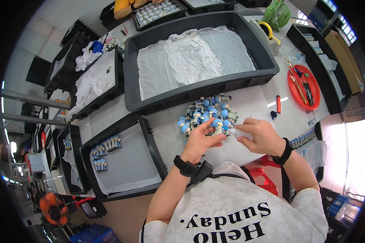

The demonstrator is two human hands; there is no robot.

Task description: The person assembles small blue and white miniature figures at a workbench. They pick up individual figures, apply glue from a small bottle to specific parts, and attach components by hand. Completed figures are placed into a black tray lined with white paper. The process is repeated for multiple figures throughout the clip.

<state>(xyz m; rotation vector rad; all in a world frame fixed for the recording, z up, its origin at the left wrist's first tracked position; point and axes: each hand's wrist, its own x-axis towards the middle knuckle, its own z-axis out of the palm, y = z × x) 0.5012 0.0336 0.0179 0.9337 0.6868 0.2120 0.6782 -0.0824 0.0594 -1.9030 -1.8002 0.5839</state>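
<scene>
Left hand [199, 142] pinches small blue-capped figurine [218, 127] at pile [207, 113] edge; right hand [260, 137] closed on pale object [241, 133], maybe bottle; mid-handling, steady aim needed next

Blue-and-white figurines [209, 113] are seen on a white worktop [251, 99], beside a dark grey tray [198, 93] lined with white cloth [190, 56] and a red dish [298, 91].

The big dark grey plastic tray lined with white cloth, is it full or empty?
Empty: the big dark grey plastic tray holds only its crumpled white cloth lining.
</scene>
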